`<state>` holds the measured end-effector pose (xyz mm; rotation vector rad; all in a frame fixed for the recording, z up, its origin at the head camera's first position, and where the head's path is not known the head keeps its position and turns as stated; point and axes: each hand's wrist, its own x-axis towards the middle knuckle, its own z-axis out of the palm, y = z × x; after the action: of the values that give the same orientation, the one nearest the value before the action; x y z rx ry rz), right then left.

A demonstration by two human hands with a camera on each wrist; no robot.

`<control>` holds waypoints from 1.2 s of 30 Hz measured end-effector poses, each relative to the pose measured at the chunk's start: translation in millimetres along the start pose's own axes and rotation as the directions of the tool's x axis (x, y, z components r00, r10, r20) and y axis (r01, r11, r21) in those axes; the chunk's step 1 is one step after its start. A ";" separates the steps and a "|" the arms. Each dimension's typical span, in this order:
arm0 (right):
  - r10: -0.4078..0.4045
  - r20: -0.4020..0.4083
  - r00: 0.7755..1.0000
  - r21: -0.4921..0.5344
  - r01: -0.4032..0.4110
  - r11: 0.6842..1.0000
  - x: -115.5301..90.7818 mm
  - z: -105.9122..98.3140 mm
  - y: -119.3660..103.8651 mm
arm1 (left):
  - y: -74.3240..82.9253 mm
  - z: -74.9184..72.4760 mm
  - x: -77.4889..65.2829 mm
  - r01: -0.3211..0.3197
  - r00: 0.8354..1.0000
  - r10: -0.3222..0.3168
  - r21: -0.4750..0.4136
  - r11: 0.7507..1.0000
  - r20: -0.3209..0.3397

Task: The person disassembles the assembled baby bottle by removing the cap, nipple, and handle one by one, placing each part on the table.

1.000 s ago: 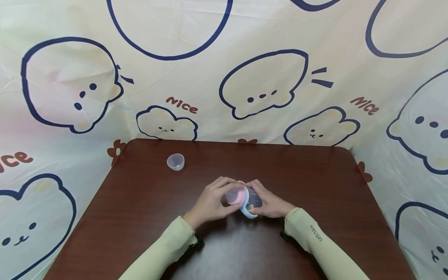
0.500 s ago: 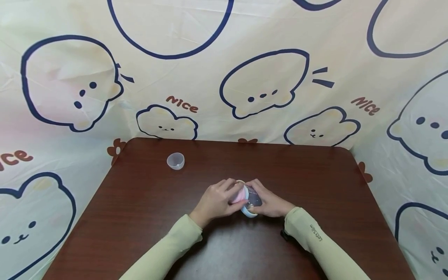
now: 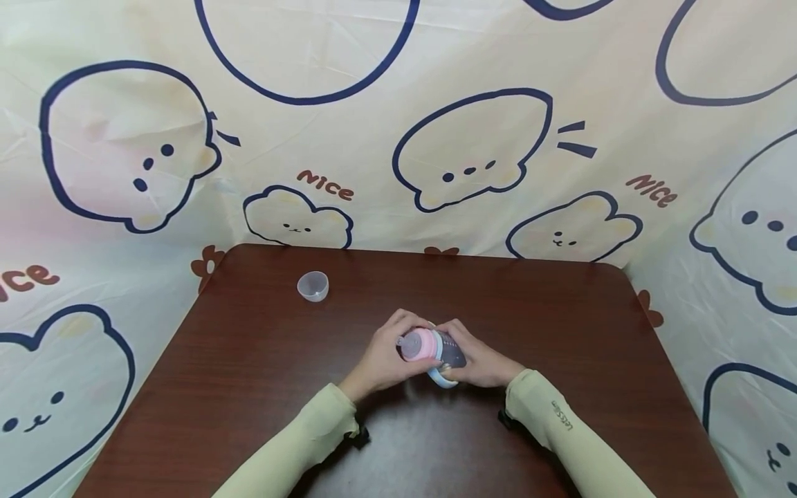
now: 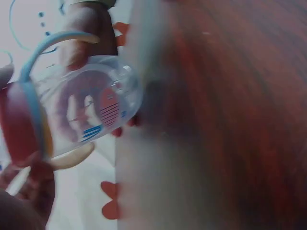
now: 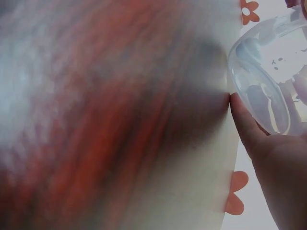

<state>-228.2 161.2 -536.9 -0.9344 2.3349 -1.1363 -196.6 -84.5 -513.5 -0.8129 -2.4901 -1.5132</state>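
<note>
A baby bottle is held between both hands over the middle of the table, lying tilted with its teat toward the left. The left hand grips around its pink collar, thumb below and fingers above. From the other side, the right hand holds the clear body. A light blue handle ring circles the bottle beside the collar. In the left wrist view, the transparent body bears blue and red print. The right wrist view shows the rounded bottle base above the right hand.
A small clear cup stands on the brown table at the back left. A cream cloth with cartoon outlines hangs behind the table and along its sides.
The left hand's fingers first shifted over the collar, hiding the teat, then turned back around it so the teat shows again. The right hand has stayed in place on the bottle.
</note>
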 end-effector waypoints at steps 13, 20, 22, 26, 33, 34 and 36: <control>0.035 0.001 0.999 0.013 -0.035 0.999 0.6 2.6 -0.9 | -10.7 26.8 1.6 -0.073 0.980 0.075 0.019 0.997 -0.184; 0.002 0.009 1.000 -0.008 -0.002 1.000 2.1 3.4 -1.0 | -8.6 32.7 0.8 -0.046 0.964 0.045 0.003 0.999 -0.262; 0.004 0.009 1.000 -0.013 -0.004 1.000 2.0 3.1 -0.5 | -6.8 34.4 0.8 -0.040 0.959 0.038 -0.002 0.999 -0.282; 0.012 0.013 1.000 -0.021 -0.011 1.000 1.8 2.8 -0.9 | -3.3 39.1 1.0 -0.016 0.944 0.021 0.018 1.000 -0.331; 0.032 -0.010 0.999 -0.026 -0.032 0.999 3.0 2.2 -1.8 | 5.7 46.1 6.7 0.108 0.895 -0.081 0.037 0.993 -0.438; 0.025 -0.019 1.000 -0.036 -0.025 0.999 3.5 2.4 -1.1 | 6.8 46.8 7.8 0.127 0.888 -0.097 0.037 0.991 -0.450; 0.012 -0.030 0.999 -0.049 -0.014 0.999 4.5 2.8 0.0 | 8.5 47.5 9.3 0.162 0.875 -0.127 0.034 0.986 -0.467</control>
<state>-229.8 156.5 -538.7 -0.9237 2.3990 -1.0998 -192.0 -37.5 -526.9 -0.2127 -2.2600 -1.4404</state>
